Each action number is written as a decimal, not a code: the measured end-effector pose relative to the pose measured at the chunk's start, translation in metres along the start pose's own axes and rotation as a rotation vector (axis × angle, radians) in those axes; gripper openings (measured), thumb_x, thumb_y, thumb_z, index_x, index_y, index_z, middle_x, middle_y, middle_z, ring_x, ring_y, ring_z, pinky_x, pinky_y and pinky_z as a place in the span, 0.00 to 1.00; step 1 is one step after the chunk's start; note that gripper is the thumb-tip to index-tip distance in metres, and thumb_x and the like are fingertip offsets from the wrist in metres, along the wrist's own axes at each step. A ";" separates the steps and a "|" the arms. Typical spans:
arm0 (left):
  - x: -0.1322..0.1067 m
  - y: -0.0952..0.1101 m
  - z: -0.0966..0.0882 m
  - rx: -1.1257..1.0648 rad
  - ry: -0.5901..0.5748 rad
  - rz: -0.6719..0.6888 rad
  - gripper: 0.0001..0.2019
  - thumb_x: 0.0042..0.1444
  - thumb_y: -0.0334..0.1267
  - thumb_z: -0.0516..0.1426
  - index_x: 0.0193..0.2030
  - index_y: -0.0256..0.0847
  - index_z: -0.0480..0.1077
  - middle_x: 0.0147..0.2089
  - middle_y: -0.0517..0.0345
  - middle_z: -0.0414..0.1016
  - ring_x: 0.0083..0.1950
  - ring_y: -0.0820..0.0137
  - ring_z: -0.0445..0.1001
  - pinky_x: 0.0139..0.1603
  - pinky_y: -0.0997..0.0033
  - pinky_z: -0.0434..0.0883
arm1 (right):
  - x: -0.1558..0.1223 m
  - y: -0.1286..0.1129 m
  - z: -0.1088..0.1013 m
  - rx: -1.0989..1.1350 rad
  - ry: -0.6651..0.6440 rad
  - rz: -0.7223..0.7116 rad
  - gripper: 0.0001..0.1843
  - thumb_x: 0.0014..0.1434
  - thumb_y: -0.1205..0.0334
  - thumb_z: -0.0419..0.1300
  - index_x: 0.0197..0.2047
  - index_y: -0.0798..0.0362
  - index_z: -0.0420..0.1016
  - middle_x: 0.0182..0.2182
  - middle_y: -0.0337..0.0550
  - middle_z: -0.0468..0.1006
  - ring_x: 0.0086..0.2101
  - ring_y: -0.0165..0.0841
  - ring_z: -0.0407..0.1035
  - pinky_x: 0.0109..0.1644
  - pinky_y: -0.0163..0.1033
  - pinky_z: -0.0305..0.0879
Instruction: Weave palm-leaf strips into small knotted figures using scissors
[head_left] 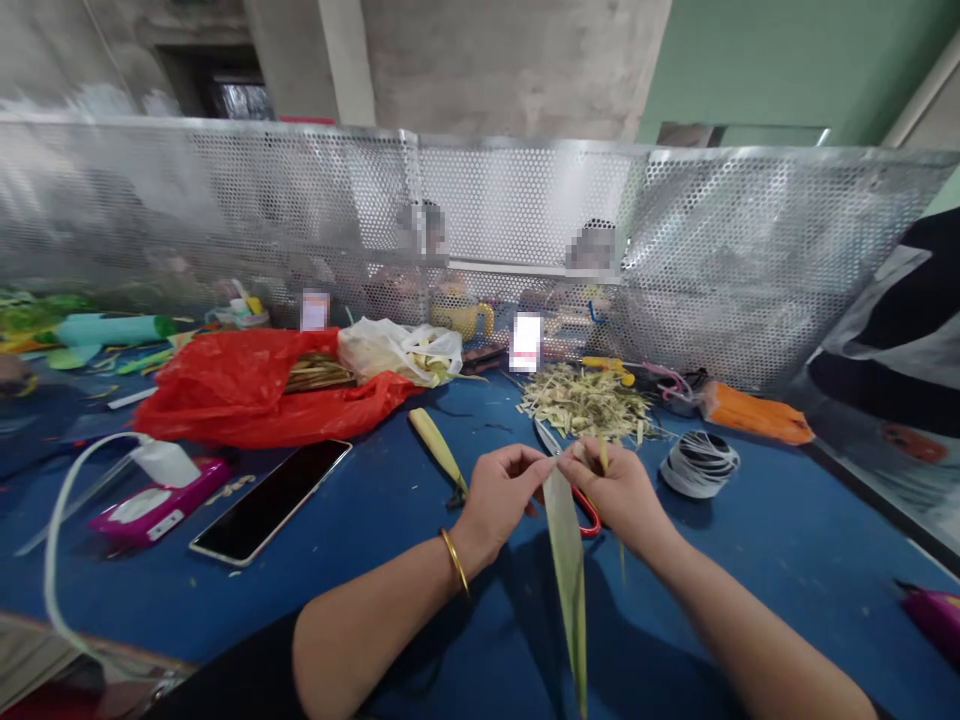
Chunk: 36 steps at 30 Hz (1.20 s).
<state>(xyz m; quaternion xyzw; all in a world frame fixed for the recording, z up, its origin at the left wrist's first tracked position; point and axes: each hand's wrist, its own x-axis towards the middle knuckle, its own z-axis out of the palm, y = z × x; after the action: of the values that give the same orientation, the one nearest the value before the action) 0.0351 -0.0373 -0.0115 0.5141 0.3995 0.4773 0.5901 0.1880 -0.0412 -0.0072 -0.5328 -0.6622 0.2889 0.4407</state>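
Observation:
Both my hands meet over the blue table [787, 540], pinching the top of a long pale green leaf strip [568, 570] that hangs down toward me. My left hand [501, 495], with a gold bangle on its wrist, has its fingers closed on the strip's left edge. My right hand [619, 490] is closed on the right edge. Under my right hand lie scissors with red handles [590, 518]. A rolled yellow-green leaf piece [437, 448] lies just left of my left hand.
A heap of leaf trimmings [589, 402] lies beyond my hands, a coil of white band [700, 463] to the right. A black phone [271, 498], pink tissue pack [150, 508], red plastic bag [247, 395] and white bag [401, 350] are at left. A perforated metal screen [525, 210] backs the table; people sit behind it.

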 end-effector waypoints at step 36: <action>0.006 -0.012 -0.003 0.120 0.065 0.106 0.13 0.53 0.47 0.57 0.28 0.38 0.67 0.22 0.64 0.65 0.21 0.77 0.62 0.19 0.78 0.62 | -0.010 -0.006 0.014 0.036 0.032 0.020 0.12 0.55 0.54 0.59 0.25 0.53 0.66 0.19 0.33 0.63 0.22 0.27 0.57 0.26 0.32 0.54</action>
<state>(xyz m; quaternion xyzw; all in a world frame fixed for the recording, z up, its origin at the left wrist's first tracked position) 0.0350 -0.0311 -0.0239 0.5533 0.4186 0.4993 0.5190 0.1732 -0.0506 -0.0113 -0.5359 -0.6444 0.2966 0.4577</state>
